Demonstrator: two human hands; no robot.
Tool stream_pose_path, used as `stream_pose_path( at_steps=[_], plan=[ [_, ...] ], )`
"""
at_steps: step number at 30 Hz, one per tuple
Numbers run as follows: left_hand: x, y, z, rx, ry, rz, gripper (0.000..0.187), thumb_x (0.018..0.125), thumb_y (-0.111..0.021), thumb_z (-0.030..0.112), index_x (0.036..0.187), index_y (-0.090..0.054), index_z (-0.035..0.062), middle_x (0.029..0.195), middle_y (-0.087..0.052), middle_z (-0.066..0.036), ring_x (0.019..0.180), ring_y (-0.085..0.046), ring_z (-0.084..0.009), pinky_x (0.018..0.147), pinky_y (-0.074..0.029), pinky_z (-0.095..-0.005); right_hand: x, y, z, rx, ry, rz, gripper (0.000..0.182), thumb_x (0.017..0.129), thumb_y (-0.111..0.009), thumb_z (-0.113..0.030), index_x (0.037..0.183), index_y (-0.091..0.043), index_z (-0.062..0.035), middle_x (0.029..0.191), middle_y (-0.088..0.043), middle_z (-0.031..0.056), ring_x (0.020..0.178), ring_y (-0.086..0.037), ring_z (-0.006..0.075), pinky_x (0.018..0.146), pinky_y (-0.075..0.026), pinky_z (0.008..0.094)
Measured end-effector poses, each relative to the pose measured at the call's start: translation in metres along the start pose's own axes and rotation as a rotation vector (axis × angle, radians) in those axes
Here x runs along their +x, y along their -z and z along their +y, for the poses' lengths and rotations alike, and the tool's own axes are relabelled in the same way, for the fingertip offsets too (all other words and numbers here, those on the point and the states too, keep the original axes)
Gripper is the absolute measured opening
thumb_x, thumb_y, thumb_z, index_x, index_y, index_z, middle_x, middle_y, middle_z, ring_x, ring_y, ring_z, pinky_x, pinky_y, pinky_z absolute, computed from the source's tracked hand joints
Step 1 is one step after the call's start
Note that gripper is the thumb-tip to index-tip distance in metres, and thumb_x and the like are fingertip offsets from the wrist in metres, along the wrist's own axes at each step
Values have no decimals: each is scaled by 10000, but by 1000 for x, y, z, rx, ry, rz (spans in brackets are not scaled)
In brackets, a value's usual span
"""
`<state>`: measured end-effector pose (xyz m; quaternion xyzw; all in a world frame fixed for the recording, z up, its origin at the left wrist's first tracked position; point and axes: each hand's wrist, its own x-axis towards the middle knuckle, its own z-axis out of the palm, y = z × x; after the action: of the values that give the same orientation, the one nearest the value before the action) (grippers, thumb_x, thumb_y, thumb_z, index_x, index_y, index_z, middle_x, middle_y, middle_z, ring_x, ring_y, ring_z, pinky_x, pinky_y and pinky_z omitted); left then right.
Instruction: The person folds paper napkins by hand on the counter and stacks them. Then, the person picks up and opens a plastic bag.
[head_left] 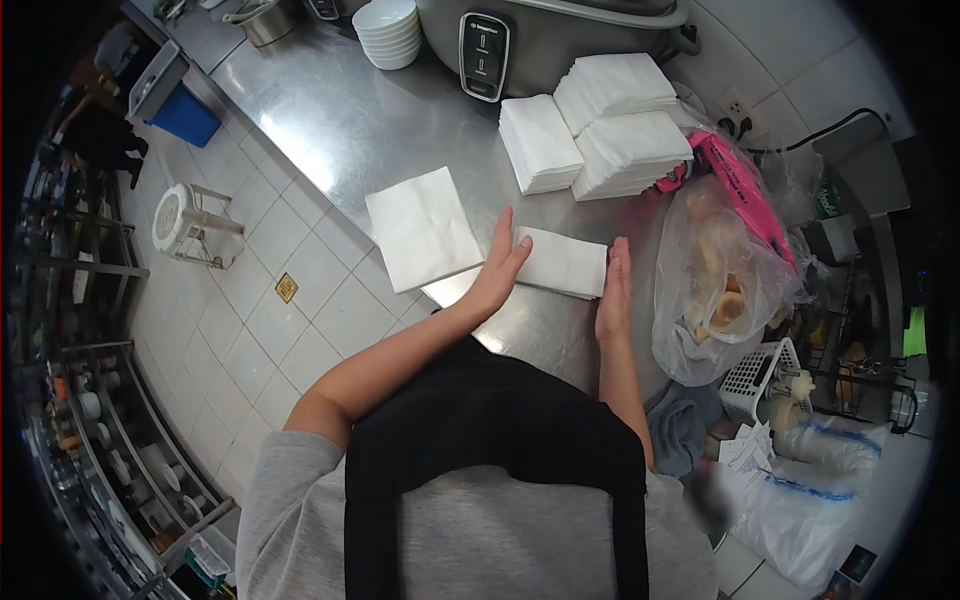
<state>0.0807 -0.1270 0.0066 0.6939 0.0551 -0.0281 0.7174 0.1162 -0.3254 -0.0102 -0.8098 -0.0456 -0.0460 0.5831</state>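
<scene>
On the table (310,100), the folded napkin stack (563,265) is the landmark. The left fingers (501,240) are at its left end, the right fingers (617,266) at its right end. Left of it, beyond the left fingers, lies the spread napkin stack (425,230). Just behind it stand three napkin piles (615,85), grouped side by side; farther behind is the cooker (560,45), and behind to the left, the stacked bowls (387,35). To its right, past the right fingers, lies the bag of bread (715,300), with the perforated basket (758,382) to its right and nearer the person. Far to its left, on the floor (325,275), stands the stool (175,215).
</scene>
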Motion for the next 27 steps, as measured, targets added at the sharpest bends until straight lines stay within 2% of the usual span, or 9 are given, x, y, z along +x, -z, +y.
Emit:
stream_pose_path(
  at_steps=[7,9,10,12,14,19,21,22,27],
  plan=[
    [-1,5,6,79,-87,-30,682,982,-330,382,1468,-28,10,1543,-24,-169,1429,4,-282,1145,-34,-347,3,2,-14,-19,42,-64,580,983,-373,-331,1439,-223,-6,1494,-218,159,1384,-189,276,1114,-157,351],
    [1,13,14,499,-419,-77,674,951,-423,315,1455,-120,-12,1525,-101,-205,1424,-60,-320,1145,-88,-409,6,3,-21,-50,56,-74,585,996,-351,-347,1448,-209,-4,1517,-194,162,1408,-163,282,1134,-135,353],
    [4,13,15,496,-417,-78,674,951,-423,315,1455,-120,-12,1525,-101,-205,1424,-60,-320,1145,-88,-409,10,3,-27,-195,167,-138,548,985,-373,-307,1426,-265,0,1493,-247,168,1398,-195,296,1132,-149,372],
    [11,10,17,986,-557,-174,710,885,-525,291,1431,-201,-25,1496,-178,-224,1406,-133,-352,1125,-150,-486,13,1,-36,-343,279,-201,513,974,-394,-268,1403,-322,5,1469,-301,175,1387,-227,310,1129,-163,391],
    [12,4,14,1070,-549,-220,775,842,-572,333,1429,-210,-21,1492,-196,-216,1401,-151,-354,1117,-166,-502,14,-9,-45,-644,426,-364,451,942,-431,-203,1338,-414,12,1407,-392,173,1358,-286,323,1122,-180,438],
    [7,2,13,1191,-548,-289,1027,675,-717,477,1429,-216,-8,1481,-242,-190,1391,-188,-347,1092,-188,-558,16,-17,-37,-731,471,-365,448,904,-477,-168,1307,-439,23,1383,-420,162,1350,-302,316,1115,-193,464],
    [10,6,17,1251,-457,-314,1142,567,-778,508,1428,-222,4,1457,-286,-175,1380,-222,-333,1055,-191,-629,19,-14,-39,-696,432,-447,590,850,-573,-265,1343,-401,9,1386,-417,157,1350,-301,320,1111,-194,484],
    [12,9,20,1249,-452,-314,1142,567,-778,508,1428,-222,4,1457,-286,-175,1380,-222,-333,1055,-191,-629,20,-11,-42,-696,431,-451,590,850,-573,-265,1343,-401,9,1386,-417,157,1350,-301,320,1111,-194,484],
    [26,18,37,1331,-415,-423,1132,532,-808,464,1414,-254,21,1388,-372,-136,1328,-312,-285,1016,-209,-676,27,2,-72,-853,244,-687,1029,625,-790,-310,1455,-215,-109,1421,-346,151,1352,-284,312,1084,-178,591]
  ],
)
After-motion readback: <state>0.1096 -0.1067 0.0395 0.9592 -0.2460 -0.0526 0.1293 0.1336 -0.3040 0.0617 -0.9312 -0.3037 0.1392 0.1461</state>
